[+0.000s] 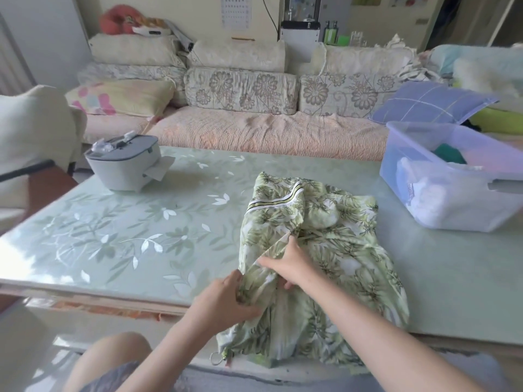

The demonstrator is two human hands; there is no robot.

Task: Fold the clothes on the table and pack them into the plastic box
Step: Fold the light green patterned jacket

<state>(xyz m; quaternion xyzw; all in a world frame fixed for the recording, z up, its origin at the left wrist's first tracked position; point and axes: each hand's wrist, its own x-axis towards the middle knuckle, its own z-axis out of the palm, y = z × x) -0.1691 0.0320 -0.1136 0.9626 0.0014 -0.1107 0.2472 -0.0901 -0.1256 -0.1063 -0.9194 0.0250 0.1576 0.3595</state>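
Both hands are set on a green leaf-print garment (pixel 339 250) at lower centre. A bunch of its left edge is gripped in the curled fingers of the left hand (pixel 226 298); a raised fold just beside it is pinched by the right hand (pixel 287 268). The garment is only partly folded, with its hem draped over the near edge of the table (pixel 127 236). Further back at right, the plastic box (pixel 396 154) is already loaded with folded clothes (pixel 424 190), though room appears left on top. Bare glass is offered to the left, bounded at upper left by a grey container (pixel 124 165).
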